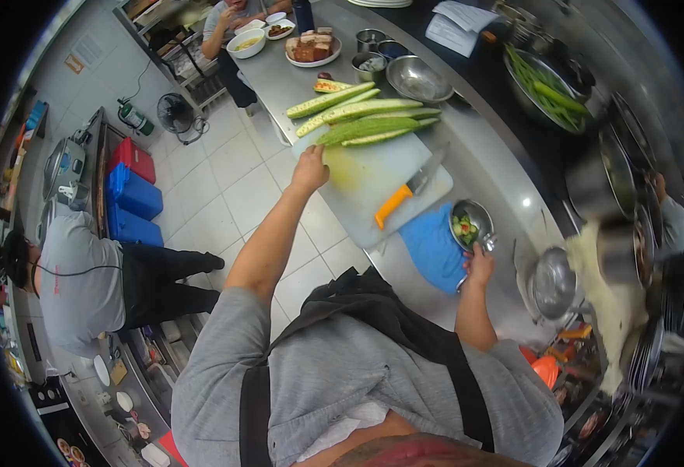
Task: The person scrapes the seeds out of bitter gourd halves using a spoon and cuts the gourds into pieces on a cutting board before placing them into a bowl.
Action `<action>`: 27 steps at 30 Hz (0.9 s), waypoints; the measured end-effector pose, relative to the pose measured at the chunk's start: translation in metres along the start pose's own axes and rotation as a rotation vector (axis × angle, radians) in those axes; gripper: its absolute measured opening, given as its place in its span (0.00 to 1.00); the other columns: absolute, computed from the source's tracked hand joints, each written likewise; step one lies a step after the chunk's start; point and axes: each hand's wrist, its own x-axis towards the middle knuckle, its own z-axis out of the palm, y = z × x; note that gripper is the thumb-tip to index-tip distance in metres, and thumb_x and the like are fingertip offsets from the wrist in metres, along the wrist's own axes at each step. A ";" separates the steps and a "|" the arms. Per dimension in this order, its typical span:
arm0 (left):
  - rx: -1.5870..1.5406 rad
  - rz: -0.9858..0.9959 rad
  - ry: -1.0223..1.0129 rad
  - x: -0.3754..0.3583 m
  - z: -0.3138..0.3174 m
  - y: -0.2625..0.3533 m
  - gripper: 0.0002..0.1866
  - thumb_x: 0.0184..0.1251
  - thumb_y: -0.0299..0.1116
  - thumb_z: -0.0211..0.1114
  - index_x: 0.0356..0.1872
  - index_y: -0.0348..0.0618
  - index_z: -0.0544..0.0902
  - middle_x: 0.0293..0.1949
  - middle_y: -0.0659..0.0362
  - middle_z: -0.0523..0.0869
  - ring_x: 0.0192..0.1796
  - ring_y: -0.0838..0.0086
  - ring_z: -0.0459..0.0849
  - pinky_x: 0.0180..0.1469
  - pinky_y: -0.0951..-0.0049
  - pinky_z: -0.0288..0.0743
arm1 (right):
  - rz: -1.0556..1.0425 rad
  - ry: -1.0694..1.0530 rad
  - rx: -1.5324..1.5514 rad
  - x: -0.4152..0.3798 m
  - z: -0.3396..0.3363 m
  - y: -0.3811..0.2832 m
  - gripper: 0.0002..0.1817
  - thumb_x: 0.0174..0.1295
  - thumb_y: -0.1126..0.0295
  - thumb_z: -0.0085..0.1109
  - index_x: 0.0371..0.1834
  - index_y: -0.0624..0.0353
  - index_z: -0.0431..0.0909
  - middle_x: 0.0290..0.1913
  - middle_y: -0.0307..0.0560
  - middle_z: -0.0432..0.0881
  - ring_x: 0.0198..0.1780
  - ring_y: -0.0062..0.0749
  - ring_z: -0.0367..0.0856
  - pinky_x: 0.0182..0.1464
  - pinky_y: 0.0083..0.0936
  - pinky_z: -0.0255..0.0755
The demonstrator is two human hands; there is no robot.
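Observation:
My left hand (311, 168) is at the left edge of the white cutting board (357, 187), thumb and index finger apart, by the near ends of several long green gourds, some cut lengthwise (373, 126). Nothing shows in it. On the board's right part lies a knife with an orange handle (393, 206), its blade pointing away. My right hand (479, 265) is closed on the near rim of a small metal bowl (476, 214) with green and reddish pieces inside. A blue cloth (433, 247) lies beside the bowl, partly under the board.
Behind the gourds stand an empty metal bowl (419, 79), small metal containers (369, 64) and a plate of meat (312, 50). Another metal bowl (552, 282) is at right. One person (85, 272) bends at the left counter; another sits at the table's far end.

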 end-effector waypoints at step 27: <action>-0.918 -0.379 -1.101 0.063 0.030 0.025 0.22 0.64 0.32 0.52 0.58 0.37 0.72 0.37 0.53 0.81 0.33 0.68 0.84 0.31 0.70 0.77 | -0.652 -0.113 -0.995 -0.079 0.217 -0.116 0.13 0.67 0.71 0.51 0.52 0.58 0.80 0.34 0.60 0.85 0.37 0.60 0.84 0.40 0.50 0.77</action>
